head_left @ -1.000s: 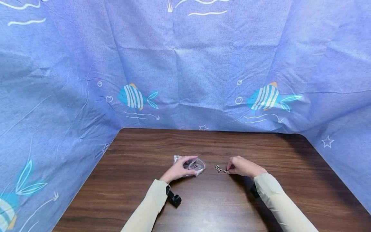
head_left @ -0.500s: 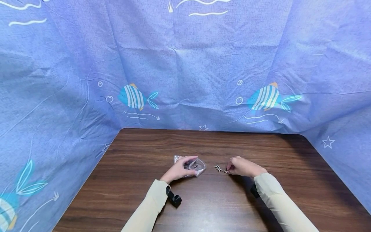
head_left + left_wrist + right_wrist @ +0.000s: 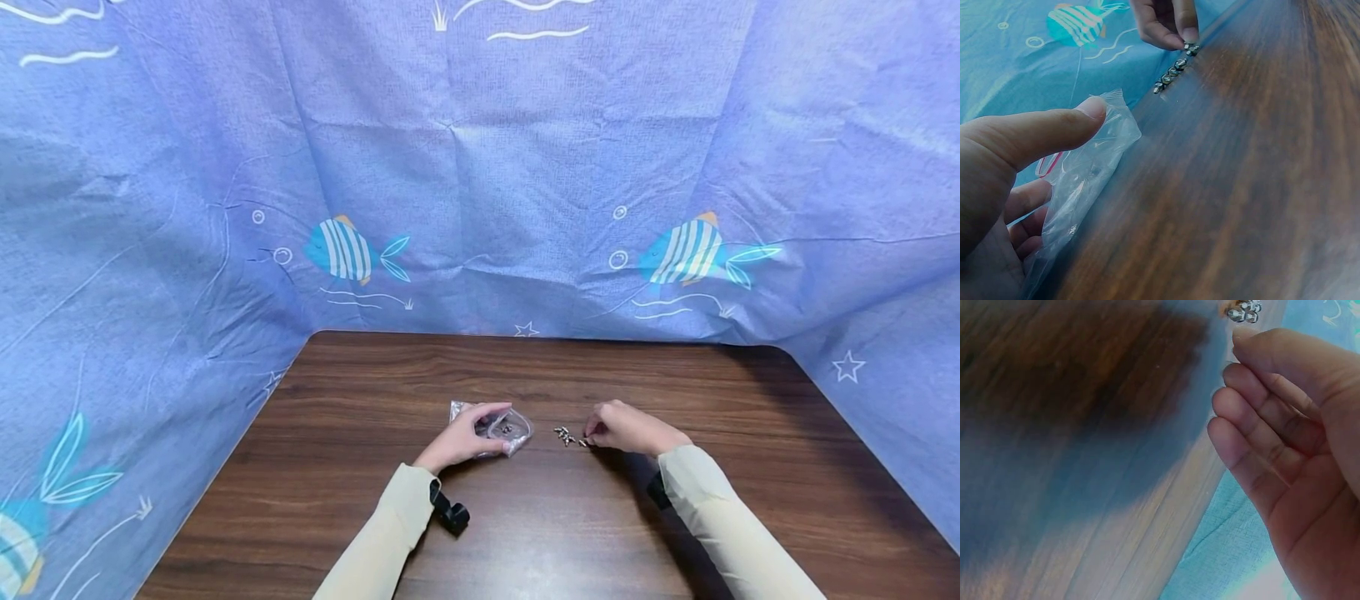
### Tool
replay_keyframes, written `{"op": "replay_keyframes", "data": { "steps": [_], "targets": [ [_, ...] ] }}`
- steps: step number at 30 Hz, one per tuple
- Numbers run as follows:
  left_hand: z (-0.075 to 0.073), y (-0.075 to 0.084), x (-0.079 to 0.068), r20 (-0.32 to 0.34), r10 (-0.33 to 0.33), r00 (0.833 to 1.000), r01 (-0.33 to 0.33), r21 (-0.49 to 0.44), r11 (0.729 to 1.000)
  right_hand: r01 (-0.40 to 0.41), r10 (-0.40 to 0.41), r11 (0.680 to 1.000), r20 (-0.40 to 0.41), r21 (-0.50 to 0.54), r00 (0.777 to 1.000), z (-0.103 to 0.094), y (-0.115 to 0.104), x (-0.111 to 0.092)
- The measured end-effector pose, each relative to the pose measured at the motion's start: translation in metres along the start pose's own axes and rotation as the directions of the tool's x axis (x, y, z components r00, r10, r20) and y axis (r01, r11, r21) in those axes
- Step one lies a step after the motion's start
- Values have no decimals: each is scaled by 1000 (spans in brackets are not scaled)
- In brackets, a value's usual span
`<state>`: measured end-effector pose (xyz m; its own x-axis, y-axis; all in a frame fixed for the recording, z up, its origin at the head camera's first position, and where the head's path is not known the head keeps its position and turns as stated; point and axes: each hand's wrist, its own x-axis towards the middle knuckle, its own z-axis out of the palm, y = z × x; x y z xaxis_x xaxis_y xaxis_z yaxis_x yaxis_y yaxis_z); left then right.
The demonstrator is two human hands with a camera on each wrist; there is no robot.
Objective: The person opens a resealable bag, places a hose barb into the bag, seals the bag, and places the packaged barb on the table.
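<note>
My left hand [image 3: 461, 435] holds a clear plastic zip bag [image 3: 519, 435], thumb and fingers curled and spread apart at its mouth. A red line [image 3: 1054, 164] runs along the bag in the left wrist view, and a few small bits [image 3: 507, 429] lie inside it. To the right, a short row of small shiny metal pieces [image 3: 563, 435] rests on the table. My right hand [image 3: 630, 429] is at the near right end of this row. Its thumb and fingertips meet right at one metal piece [image 3: 1191, 49]; I cannot tell whether they pinch it.
Dark wood-grain table [image 3: 360, 517] under both hands. Blue fabric [image 3: 525, 167] printed with fish hangs behind the table and at both sides. A black wrist camera [image 3: 453, 517] sits on the left wrist, low over the tabletop.
The right hand has shifted very slightly to the left at the metal pieces. The left hand and the bag have stayed in place.
</note>
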<state>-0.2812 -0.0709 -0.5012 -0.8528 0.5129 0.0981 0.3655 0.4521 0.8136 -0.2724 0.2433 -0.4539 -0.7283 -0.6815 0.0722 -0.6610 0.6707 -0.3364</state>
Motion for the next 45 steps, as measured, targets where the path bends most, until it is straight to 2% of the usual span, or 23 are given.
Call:
{"op": "replay_keyframes", "data": {
  "steps": [23, 36, 45],
  "targets": [
    [-1, -1, 1, 14, -1, 1000, 1, -1, 1000, 55, -63, 996, -109, -74, 992, -9, -14, 22],
    [0, -1, 0, -8, 17, 1000, -17, -5, 1000, 43, -47, 998, -84, -54, 995, -12, -29, 40],
    [0, 0, 0, 6, -2, 1000, 2, 2, 1000, 60, -61, 998, -70, -9, 996, -10, -40, 52]
  ]
}}
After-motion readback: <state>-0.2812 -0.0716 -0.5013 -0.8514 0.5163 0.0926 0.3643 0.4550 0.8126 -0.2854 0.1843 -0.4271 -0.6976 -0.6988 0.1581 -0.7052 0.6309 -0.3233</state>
